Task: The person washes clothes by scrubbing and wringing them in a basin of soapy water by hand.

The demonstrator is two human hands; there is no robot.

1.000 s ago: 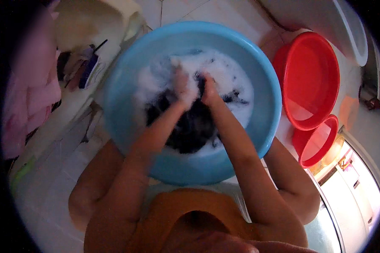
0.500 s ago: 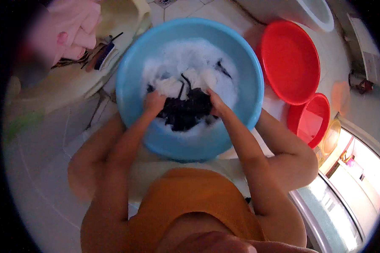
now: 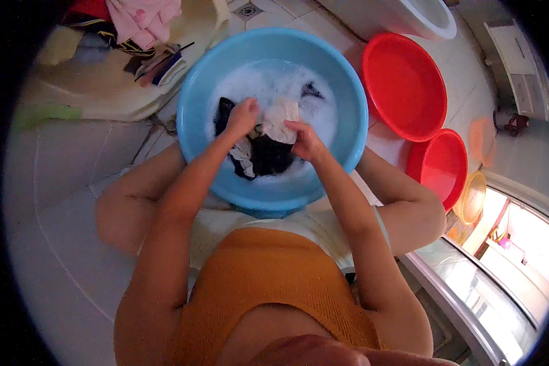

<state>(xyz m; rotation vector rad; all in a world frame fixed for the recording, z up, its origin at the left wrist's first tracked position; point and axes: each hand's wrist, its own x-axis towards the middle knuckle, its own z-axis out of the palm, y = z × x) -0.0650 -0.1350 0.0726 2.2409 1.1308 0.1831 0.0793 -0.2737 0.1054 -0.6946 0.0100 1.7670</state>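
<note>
A large blue basin [image 3: 192, 161] stands between my knees, with suds and dark water in it. My right hand [image 3: 306, 140] pinches the white part [image 3: 279, 122] of a wet black and white garment [image 3: 271, 155], thumb on top. Its black part lies in the suds below. My left hand [image 3: 243, 117] is closed just left of the white part, over the garment; what its fingers hold is hidden. Black cloth [image 3: 223, 113] and a grey-white fold [image 3: 243, 157] show beside my left wrist. Another dark piece of cloth [image 3: 312, 91] floats at the far right of the suds.
At the right stand a large red basin [image 3: 404, 85], a smaller red basin [image 3: 439, 168] and a yellow one [image 3: 471, 198]. A pale tub [image 3: 119, 104] at the far left holds pink clothing [image 3: 145, 21] and a brush [image 3: 168, 68]. A floor drain [image 3: 247, 11] lies beyond the blue basin.
My left hand has moved up and right, closer to the right hand. The white part is now raised in my right fingers, and the black part has bunched up smaller.
</note>
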